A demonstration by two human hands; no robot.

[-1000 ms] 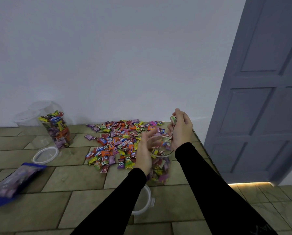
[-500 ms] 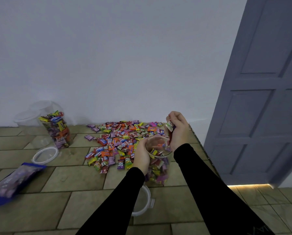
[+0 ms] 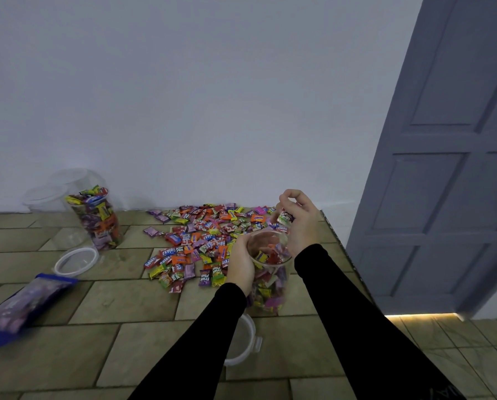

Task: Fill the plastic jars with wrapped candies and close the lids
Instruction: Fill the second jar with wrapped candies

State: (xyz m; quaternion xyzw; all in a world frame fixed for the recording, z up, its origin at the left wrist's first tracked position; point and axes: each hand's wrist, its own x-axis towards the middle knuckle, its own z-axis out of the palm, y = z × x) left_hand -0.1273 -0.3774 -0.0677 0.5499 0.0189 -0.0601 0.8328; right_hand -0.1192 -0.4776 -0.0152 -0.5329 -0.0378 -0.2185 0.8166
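A clear plastic jar [image 3: 268,280], partly filled with wrapped candies, stands on the tiled surface. My left hand [image 3: 240,262] grips its rim on the left side. My right hand [image 3: 297,219] hovers just above the jar's mouth, fingers curled round a few wrapped candies [image 3: 285,217]. A loose pile of colourful candies [image 3: 201,241] spreads beyond the jar toward the wall. The jar's clear lid [image 3: 243,340] lies on the surface below it, partly hidden by my left sleeve. A second jar [image 3: 97,217], full of candies, stands at far left with its lid [image 3: 75,260] lying in front.
A blue and purple candy bag [image 3: 22,306] lies at the left edge. Two empty clear jars [image 3: 43,197] stand behind the full one by the white wall. The surface's right edge runs beside a grey door [image 3: 443,168].
My right hand has drifted slightly left and closer over the jar's mouth with the candies. My left hand has slid down from over the rim to the jar's left side.
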